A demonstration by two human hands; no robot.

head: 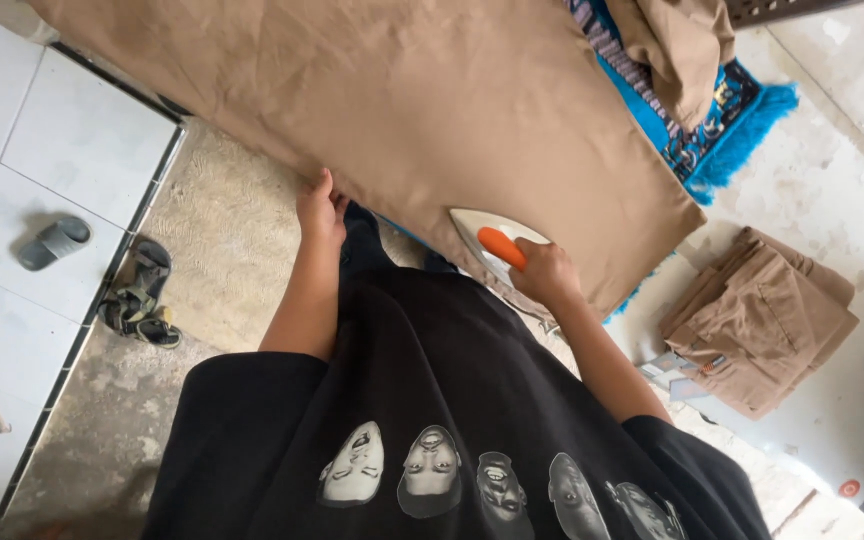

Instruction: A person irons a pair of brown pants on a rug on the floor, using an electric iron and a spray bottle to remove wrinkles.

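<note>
On the near edge of the spread brown cloth (412, 100), the right hand (547, 272) is clenched around the orange handle of a white iron (492, 245) resting flat on the fabric. At the cloth's left edge the left hand (320, 212) presses down with loose fingers, grasping nothing. Folded brown trousers (757, 320) lie on the floor well to the right, and 2 sandals (137, 295) lie to the left.

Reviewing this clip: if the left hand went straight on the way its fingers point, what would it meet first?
Probably the tan cloth. The left hand rests at its near edge with fingers pointing across it, and nothing else shows in that line. The right hand grips the iron off to the side.
</note>
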